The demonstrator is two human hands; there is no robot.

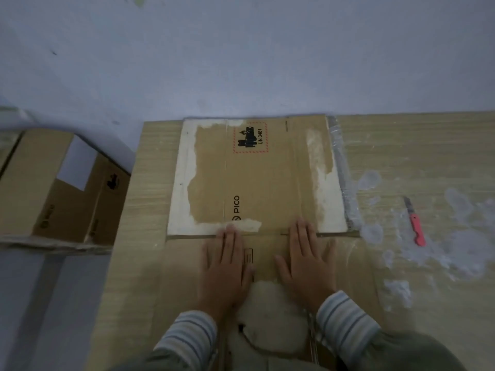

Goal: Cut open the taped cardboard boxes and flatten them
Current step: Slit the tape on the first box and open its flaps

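So I'm watching the head cam feed here, and the PICO cardboard box (254,178) is lying flattened on the wooden bench (428,156), far edge up against the wall, near end running down under the sleeves toward the bottom of the view. Both hands are lying flat with fingers spread, pressing down on the cardboard right at the fold line: left hand (227,266) on the left of the centre, right hand (305,261) just beside it, fingertips reaching the crease. Neither one is holding anything.

The pink utility knife (416,226) is sitting well off to the right on the bench, among scraps of peeled tape (460,247). I can't tell whether the blade is pushed out, it's too small and blurry.

Another cardboard box (61,183) is standing off the left end of the bench, still box-shaped, so I'm guessing that one isn't done yet.

What I'm worrying about: the panel is probably going to spring back up once the pressure comes off, since stiff creases like to do that. Also a strip of clear tape (344,170) is hanging off the right edge, and it could be grabbing the bench or a sleeve. And a blind reach for that knife is risking a nick if the blade is out.
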